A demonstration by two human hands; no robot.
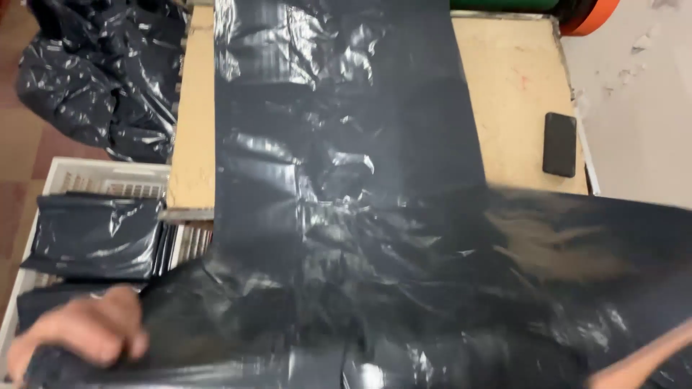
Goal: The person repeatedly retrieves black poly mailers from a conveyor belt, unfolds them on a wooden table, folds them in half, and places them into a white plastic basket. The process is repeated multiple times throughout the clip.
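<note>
A large black plastic sheet (346,180), glossy and creased, lies lengthwise along the middle of a tan table (512,86) and spills over the table's near edge toward the viewer. Its near portion is spread wide and motion-blurred, reaching the right edge of the view. The left hand (79,338), at the lower left, is curled with fingers folded onto the near left corner of the plastic, gripping it. Of the right side only a blurred forearm or wrist (641,360) shows at the lower right corner, touching or just over the plastic; whether the right hand is open or closed cannot be told.

On the bare right part of the table, well apart from the hands and just beside the right edge of the plastic sheet, lies a dark rectangular phone (559,144). To the left of the table stands a white slatted crate (94,180) holding folded black plastic pieces (94,234). Beyond the crate, on the reddish floor (29,144), lies a crumpled heap of black plastic (101,72). An orange and green object (584,11) shows at the table's far right end.
</note>
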